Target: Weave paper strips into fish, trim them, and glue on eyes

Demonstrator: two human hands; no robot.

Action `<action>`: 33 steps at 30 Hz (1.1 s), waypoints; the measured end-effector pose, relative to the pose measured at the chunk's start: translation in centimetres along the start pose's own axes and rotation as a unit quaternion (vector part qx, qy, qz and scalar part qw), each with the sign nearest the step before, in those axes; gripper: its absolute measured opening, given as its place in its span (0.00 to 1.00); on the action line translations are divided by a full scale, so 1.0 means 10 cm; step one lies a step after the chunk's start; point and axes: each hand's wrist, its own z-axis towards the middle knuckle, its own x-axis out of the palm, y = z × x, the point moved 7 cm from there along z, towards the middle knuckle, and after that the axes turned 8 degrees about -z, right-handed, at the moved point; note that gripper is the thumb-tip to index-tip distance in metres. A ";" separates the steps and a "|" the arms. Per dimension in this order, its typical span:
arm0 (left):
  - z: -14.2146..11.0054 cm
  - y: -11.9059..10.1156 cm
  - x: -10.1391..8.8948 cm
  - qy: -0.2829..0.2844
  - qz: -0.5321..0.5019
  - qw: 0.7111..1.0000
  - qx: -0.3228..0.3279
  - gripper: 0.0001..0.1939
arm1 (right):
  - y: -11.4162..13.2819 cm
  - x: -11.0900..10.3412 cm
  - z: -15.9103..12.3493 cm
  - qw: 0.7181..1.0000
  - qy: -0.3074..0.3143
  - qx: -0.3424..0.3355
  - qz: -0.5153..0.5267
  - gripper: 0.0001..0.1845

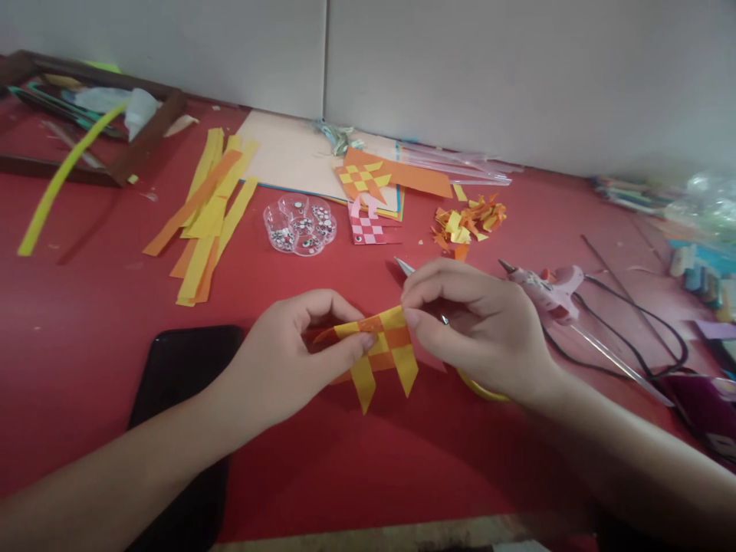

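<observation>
A woven paper fish (386,354) in yellow and orange strips is held up over the red table, its pointed strip ends hanging down. My left hand (304,345) pinches its left part, thumb in front and fingers behind. The thumb and forefinger of my right hand (477,326) close on its upper right corner. Partly covered by the right hand lies a pair of scissors (405,267); its blade tip and a bit of yellow handle (486,389) show. Left of the paper, a black phone (184,368) lies under my left forearm.
Behind my hands are a clear tray of googly eyes (302,224), a pink woven fish (366,228), an orange woven fish (363,181) and paper scraps (468,221). Paper strips (210,218) lie left; a glue gun (552,291) with its cord lies right. A wooden frame (146,138) stands back left.
</observation>
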 end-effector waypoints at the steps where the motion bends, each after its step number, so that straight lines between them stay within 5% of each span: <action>1: 0.00 0.00 0.00 0.001 -0.006 1.000 -0.006 0.09 | 0.02 -0.01 0.00 1.000 -0.003 -0.007 -0.019 0.07; 13: 0.00 0.09 -0.02 -0.007 -0.067 0.996 -0.058 0.13 | 0.03 -0.27 0.08 0.949 -0.089 -0.094 -0.287 0.12; 17: 0.01 0.08 0.00 0.003 -0.073 0.995 -0.061 0.12 | -0.34 -0.84 0.20 0.904 -0.150 0.007 -0.399 0.15; 19: 0.01 0.10 0.00 -0.002 -0.069 0.995 -0.066 0.12 | -0.62 -1.24 0.22 0.890 -0.186 0.063 -0.413 0.06; 20: 0.00 0.11 0.00 -0.005 -0.067 0.995 -0.068 0.12 | -0.77 -1.43 0.20 0.885 -0.195 0.089 -0.414 0.23; 22: 0.00 0.14 -0.01 -0.011 -0.069 0.995 -0.072 0.13 | -1.13 -1.73 0.10 0.872 -0.174 0.159 -0.429 0.36; 25: 0.00 0.15 -0.04 -0.021 -0.079 0.994 -0.071 0.14 | -1.64 -1.87 -0.16 0.862 -0.036 0.236 -0.447 0.20; 29: 0.01 0.13 -0.08 -0.036 -0.074 0.994 -0.066 0.15 | -1.95 -1.82 -0.45 0.889 0.023 0.232 -0.395 0.27; 33: 0.02 0.12 -0.05 -0.030 -0.085 0.993 -0.072 0.14 | -2.03 -1.76 -0.43 0.910 0.057 0.174 -0.372 0.25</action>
